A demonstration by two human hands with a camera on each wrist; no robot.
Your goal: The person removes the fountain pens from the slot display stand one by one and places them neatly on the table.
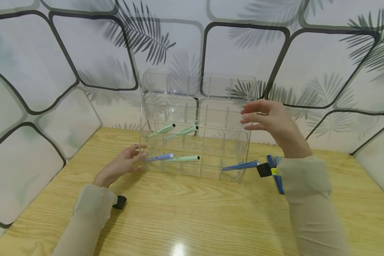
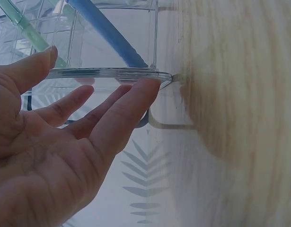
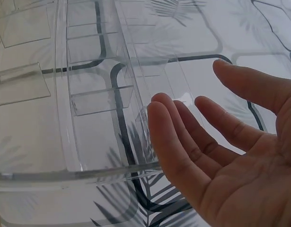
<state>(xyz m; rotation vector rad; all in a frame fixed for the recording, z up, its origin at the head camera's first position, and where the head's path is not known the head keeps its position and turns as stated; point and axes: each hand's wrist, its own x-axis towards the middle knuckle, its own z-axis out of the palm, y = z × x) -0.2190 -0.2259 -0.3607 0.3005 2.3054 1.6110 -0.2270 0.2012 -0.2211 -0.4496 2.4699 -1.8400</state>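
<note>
A clear acrylic rack (image 1: 214, 140) with several rows of compartments stands upright on the table. Its bottom row holds a lavender-blue pen (image 1: 160, 157), a light green pen (image 1: 184, 159) and, at the right end, a blue pen (image 1: 240, 165). One row up lean two more light green pens (image 1: 161, 130). My left hand (image 1: 123, 163) is at the rack's lower left side; in the left wrist view its extended fingers (image 2: 131, 111) touch the side panel's edge. Beside the upper right side, my right hand (image 1: 270, 119) is raised, holding nothing, its fingers (image 3: 171, 146) loosely bent near the panel.
Several blue pens (image 1: 279, 183) lie on the wooden table (image 1: 192, 213) to the right, partly behind the right sleeve. A patterned wall covering (image 1: 243, 53) rises close behind the rack. Each wrist wears a small black camera (image 1: 264, 170).
</note>
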